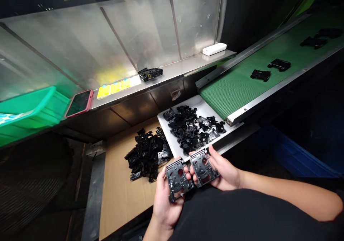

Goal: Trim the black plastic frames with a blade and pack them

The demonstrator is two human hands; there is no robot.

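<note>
My left hand (167, 207) grips a black plastic part (176, 180), a squarish plate with round holes. Beside it, my right hand (225, 171) holds a similar black plate (203, 169), its face toward the camera. The two plates are side by side, close together in front of my body. Just beyond them a white tray (172, 135) bears a heap of black parts (188, 126). Left of the tray, another pile of black parts (147, 151) lies on brown cardboard (115, 201).
A green conveyor belt (233, 90) at the right carries several black parts. The metal ledge (177, 70) holds black parts, a white device (214, 49), yellow labels (114, 88) and a phone in a pink case (79, 103). A green bin (40, 112) stands left, a blue crate (295, 151) lower right.
</note>
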